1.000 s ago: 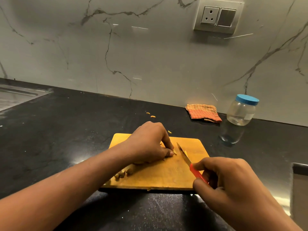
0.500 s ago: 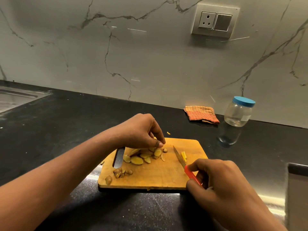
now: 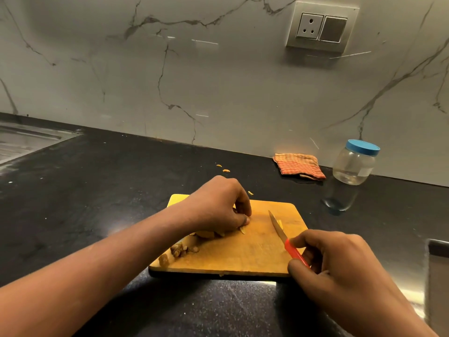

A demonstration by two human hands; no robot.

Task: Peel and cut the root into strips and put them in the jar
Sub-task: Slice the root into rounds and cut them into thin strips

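Two hands at our cutting board (image 3: 243, 260), near the front edge of the counter (image 3: 97, 190).

- Left hand (image 3: 218, 205): fingers curled down over the root slices (image 3: 206, 233) at the board's left-centre, holding them together.
- Right hand (image 3: 335, 266): fingers and thumb wrapped round the red handle of the knife (image 3: 279, 227), blade angled across the board's right half. A few cut strips (image 3: 280, 223) lie just beside it.
- Peel scraps (image 3: 181, 250): front-left corner.
- Jar (image 3: 353, 164): counter's back edge, right, lid on, apparently empty.

We judge peeling and slicing done, strip-cutting barely begun, and jarring not started.
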